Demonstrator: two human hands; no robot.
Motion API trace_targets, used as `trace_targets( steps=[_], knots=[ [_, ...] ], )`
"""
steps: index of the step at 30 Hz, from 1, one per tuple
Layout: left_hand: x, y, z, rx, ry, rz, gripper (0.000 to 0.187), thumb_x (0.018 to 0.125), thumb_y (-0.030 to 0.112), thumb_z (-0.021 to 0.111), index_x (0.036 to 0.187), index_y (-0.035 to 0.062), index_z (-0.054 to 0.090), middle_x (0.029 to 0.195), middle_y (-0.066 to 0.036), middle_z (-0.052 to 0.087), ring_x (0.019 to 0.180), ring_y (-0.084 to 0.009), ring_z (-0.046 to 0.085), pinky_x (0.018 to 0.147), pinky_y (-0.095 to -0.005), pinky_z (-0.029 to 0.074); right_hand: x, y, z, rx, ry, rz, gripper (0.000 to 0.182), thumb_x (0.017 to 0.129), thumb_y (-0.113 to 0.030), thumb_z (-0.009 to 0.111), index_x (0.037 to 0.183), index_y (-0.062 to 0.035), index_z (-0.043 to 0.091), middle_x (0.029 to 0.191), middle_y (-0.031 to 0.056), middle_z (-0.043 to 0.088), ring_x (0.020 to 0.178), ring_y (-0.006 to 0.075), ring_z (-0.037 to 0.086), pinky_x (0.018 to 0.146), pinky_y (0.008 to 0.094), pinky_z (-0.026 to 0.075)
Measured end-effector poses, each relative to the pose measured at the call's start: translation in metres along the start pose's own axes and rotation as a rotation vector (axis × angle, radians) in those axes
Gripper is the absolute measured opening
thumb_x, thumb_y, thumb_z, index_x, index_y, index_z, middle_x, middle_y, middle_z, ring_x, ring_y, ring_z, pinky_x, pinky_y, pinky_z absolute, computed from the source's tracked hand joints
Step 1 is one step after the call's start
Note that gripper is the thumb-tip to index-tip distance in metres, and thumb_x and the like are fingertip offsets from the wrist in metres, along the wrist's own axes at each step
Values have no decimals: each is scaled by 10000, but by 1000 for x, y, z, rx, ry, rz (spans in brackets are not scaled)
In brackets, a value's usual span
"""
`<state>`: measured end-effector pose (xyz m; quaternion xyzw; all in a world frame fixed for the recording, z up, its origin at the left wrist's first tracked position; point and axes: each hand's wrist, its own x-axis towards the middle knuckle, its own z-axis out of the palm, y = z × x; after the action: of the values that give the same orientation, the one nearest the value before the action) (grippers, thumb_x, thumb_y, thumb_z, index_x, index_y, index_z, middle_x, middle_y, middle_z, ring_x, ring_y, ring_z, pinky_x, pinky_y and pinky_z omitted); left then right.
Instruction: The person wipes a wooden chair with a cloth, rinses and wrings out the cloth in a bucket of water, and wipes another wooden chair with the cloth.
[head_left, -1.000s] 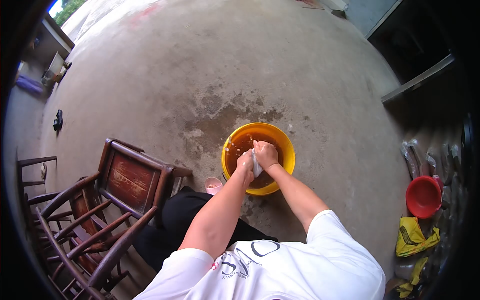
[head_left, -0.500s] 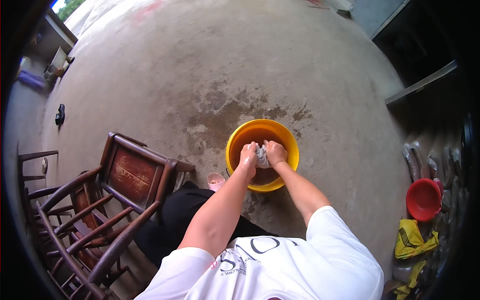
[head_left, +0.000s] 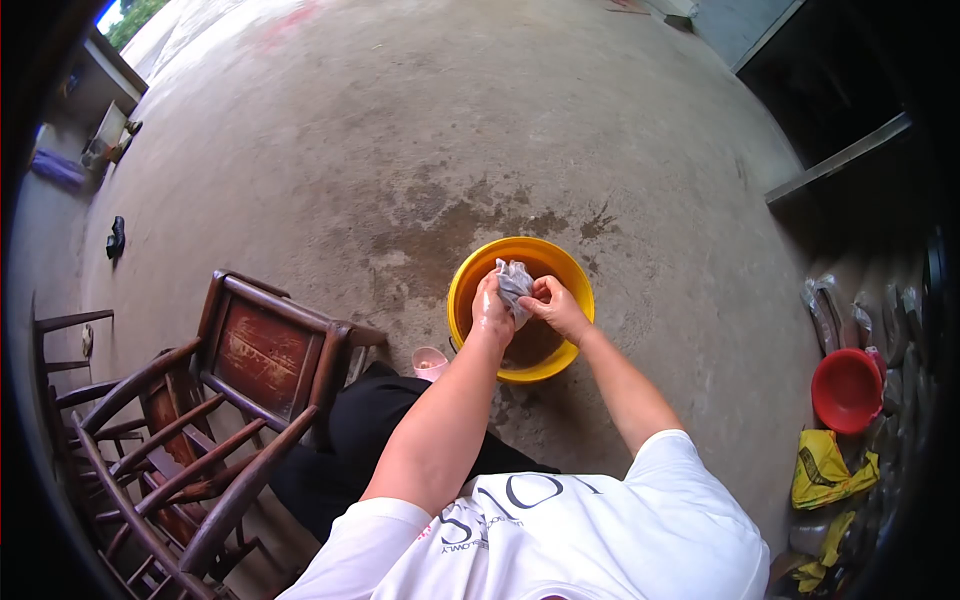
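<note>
A yellow bucket [head_left: 463,340] stands on the concrete floor, with brownish water inside. Over its opening, a wet, greyish-white cloth [head_left: 514,284] is bunched between my hands. My left hand [head_left: 490,308] is closed round the cloth's left side and lower part, and its skin looks wet. On the right side, my right hand [head_left: 557,305] pinches the cloth's edge between thumb and fingers.
Dark wooden chairs [head_left: 262,350] lie at the left. Close to the bucket's left side is a small pink cup [head_left: 430,363]. A red basin [head_left: 846,391] and a yellow bag [head_left: 828,472] are at the right. Wet patches mark the floor [head_left: 440,235] beyond the bucket.
The cloth, earlier squeezed tightly between both fists, now sits looser and more spread, its top rising above my left hand. My right hand has shifted to a fingertip hold.
</note>
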<state>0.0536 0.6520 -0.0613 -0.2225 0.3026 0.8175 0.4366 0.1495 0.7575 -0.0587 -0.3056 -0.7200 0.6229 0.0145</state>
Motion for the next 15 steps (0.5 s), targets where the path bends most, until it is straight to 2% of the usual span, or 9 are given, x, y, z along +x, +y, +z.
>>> trace_targets(
  steps=[1, 2, 3, 4, 5, 7, 10, 12, 15],
  knots=[
    [-5, 1, 5, 2, -1, 1, 299, 934, 124, 388, 1228, 75, 400, 1129, -135, 532, 1062, -274, 530, 931, -430, 429, 1, -3, 4, -213, 83, -142, 310, 768, -241, 703, 934, -57, 517, 841, 49, 569, 727, 114, 560, 641, 270, 481],
    [-10, -1, 10, 48, 91, 22, 359, 890, 55, 420, 1246, 72, 376, 1156, -137, 512, 1071, -276, 524, 940, -424, 424, -1, -5, 9, -318, 218, -204, 313, 762, -216, 699, 955, -42, 525, 842, 62, 552, 705, 139, 558, 661, 281, 490],
    [-16, 0, 17, 92, 183, 42, 437, 846, -14, 452, 1264, 70, 353, 1183, -139, 491, 1080, -278, 518, 949, -418, 418, -2, -11, 11, -319, 218, -207, 313, 762, -216, 699, 955, -42, 525, 842, 62, 552, 705, 139, 558, 661, 281, 490],
    [-4, -2, 5, 139, 108, 28, 573, 758, -107, 466, 1283, 74, 325, 1216, -143, 457, 1101, -283, 500, 955, -411, 414, -3, -18, 13, -358, 251, -284, 300, 758, -201, 697, 953, -40, 536, 846, 66, 546, 694, 148, 553, 662, 281, 490],
    [-2, -2, 0, 138, 109, 26, 573, 758, -107, 466, 1283, 74, 325, 1216, -143, 457, 1101, -283, 500, 955, -411, 414, -6, -22, 15, -397, 284, -357, 288, 753, -186, 695, 950, -37, 547, 850, 71, 539, 683, 156, 549, 662, 281, 491],
    [-11, 3, 2, 222, -73, 13, 598, 734, -133, 430, 1286, 71, 325, 1205, -144, 460, 1114, -289, 489, 947, -410, 421, 1, -12, 12, -377, 254, -326, 250, 754, -134, 680, 940, -18, 560, 858, 64, 534, 681, 137, 540, 653, 277, 488],
    [-10, 2, 5, 258, -16, -10, 625, 723, -154, 407, 1307, 47, 307, 1212, -148, 457, 1103, -303, 492, 935, -400, 424, 13, 2, 5, 174, 112, 9, 118, 809, -72, 618, 911, -43, 565, 815, 8, 529, 717, 88, 533, 636, 243, 474],
    [-7, -1, 3, 272, 43, -11, 639, 717, -163, 403, 1315, 39, 300, 1222, -150, 453, 1095, -306, 498, 930, -393, 426, 10, 0, 8, 325, 145, 80, 71, 834, -85, 593, 892, -56, 562, 801, 2, 547, 715, 87, 541, 626, 241, 475],
    [-1, -5, 0, 354, 317, 142, 617, 691, -121, 450, 1289, 17, 385, 1168, -158, 509, 1018, -257, 532, 818, -333, 464, 5, -1, 17, 518, 180, 170, 51, 870, -121, 559, 869, -71, 546, 775, 0, 571, 715, 86, 554, 604, 248, 477]
  ],
)
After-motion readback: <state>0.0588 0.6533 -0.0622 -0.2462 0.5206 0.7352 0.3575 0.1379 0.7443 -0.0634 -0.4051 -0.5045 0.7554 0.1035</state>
